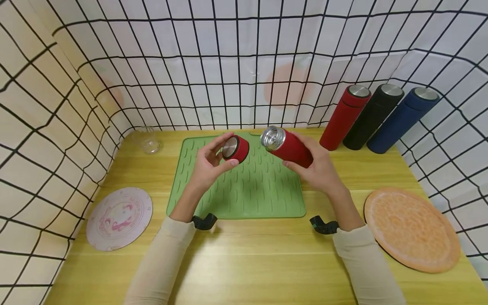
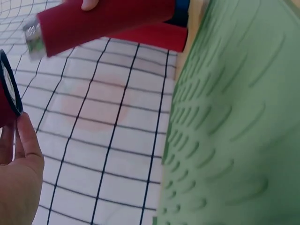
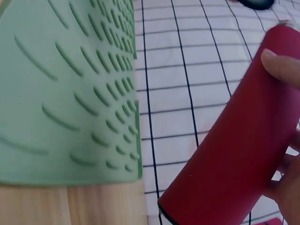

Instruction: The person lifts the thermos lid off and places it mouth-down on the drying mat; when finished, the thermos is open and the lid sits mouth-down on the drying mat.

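Observation:
Over the green ridged mat (image 1: 248, 190), my left hand (image 1: 206, 165) holds a red thermos lid (image 1: 242, 149) with a steel top between thumb and fingers. To its right, a red thermos flask (image 1: 295, 150) is gripped by my right hand (image 1: 318, 165). The flask is uncapped and tilted, its bare steel mouth pointing left toward the lid. A gap separates the two pieces. In the left wrist view the lid (image 2: 5, 101) shows at the left edge, the flask (image 2: 108, 23) above. The flask body (image 3: 243, 126) slants across the right wrist view. Its inside is too small to make out.
Red (image 1: 343, 120), black (image 1: 371, 120) and blue (image 1: 400, 123) capped thermoses stand at the back right. A clear glass (image 1: 148, 142) is at the back left. Round mats lie at either side, a pinkish-white one (image 1: 114, 218) and an orange one (image 1: 411, 228). Black wire grid (image 1: 213, 76) encloses the table.

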The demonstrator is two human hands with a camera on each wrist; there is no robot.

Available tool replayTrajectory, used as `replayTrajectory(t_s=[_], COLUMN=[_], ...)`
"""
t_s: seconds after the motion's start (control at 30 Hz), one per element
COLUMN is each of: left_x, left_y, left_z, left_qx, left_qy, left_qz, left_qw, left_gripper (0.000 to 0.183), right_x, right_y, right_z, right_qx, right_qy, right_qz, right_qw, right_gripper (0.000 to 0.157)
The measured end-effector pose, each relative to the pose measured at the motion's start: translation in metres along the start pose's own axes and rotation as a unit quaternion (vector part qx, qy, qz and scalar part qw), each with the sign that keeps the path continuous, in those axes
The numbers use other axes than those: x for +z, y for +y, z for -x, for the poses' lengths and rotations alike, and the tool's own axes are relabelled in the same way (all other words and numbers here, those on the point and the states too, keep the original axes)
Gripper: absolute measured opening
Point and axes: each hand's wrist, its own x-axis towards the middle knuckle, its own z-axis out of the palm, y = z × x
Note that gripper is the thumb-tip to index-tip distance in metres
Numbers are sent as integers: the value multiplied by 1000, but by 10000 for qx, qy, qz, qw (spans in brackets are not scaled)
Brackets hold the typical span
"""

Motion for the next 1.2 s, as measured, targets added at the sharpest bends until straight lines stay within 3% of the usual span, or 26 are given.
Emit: replayTrajectory(t_s=[0.2,0.37,0.5,0.6,0.83,1.0,1.2], left_x=[-19,-39,-56,-68,-92,-106,-116], left_y=[1,5,8,10,14,13,11], left_z=[4,11,17,22,32,41,47], left_qx=[-15,-141,-323,-463,-1150,-1796,-2324], left_qy=[117,264,489,687,945,871,763], left_qz=[-251,-666,-1083,-1551,-2697,-2975,-3016], left_qw=[9996,9973,9924,9844,9514,9336,9215], left_gripper=[70,68,66,65,65,71,72], right_x=[-16,-26,-31,-33,-32,-29,-24], right_y=[17,29,36,42,52,60,72], right_z=[-6,-15,-24,-31,-45,-52,-60], right_qx=[177,502,531,534,873,1058,1252], right_qy=[423,501,478,455,585,856,1203], right_qz=[-56,-162,-108,-68,-236,-381,-691], right_qw=[9989,9973,9974,9975,9942,9900,9824], right_gripper=[83,83,83,82,82,80,78])
